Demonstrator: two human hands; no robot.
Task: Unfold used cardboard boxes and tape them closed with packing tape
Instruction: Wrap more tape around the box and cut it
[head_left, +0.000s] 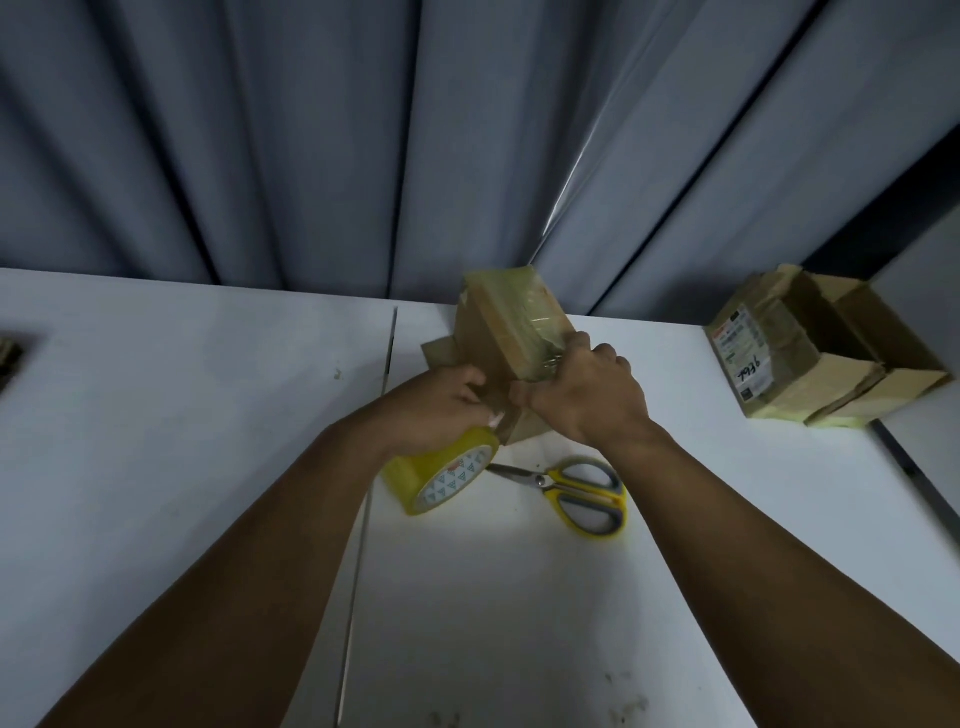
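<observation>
While left hand (441, 402) grips tape roll (441, 478), strip apparently drawn onto seam, right hand (576, 395) clamps small box (493, 343) steady, mid tabletop (208, 415) near far edge. Scissors (576, 491) just beside roll, likely ready for cutting. Second box (810, 353) at far right corner, one end agape, well apart. Nothing seems in way.

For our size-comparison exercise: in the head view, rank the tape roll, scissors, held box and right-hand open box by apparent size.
1. open box
2. held box, partly hidden
3. tape roll and scissors: look alike, not ranked
</observation>
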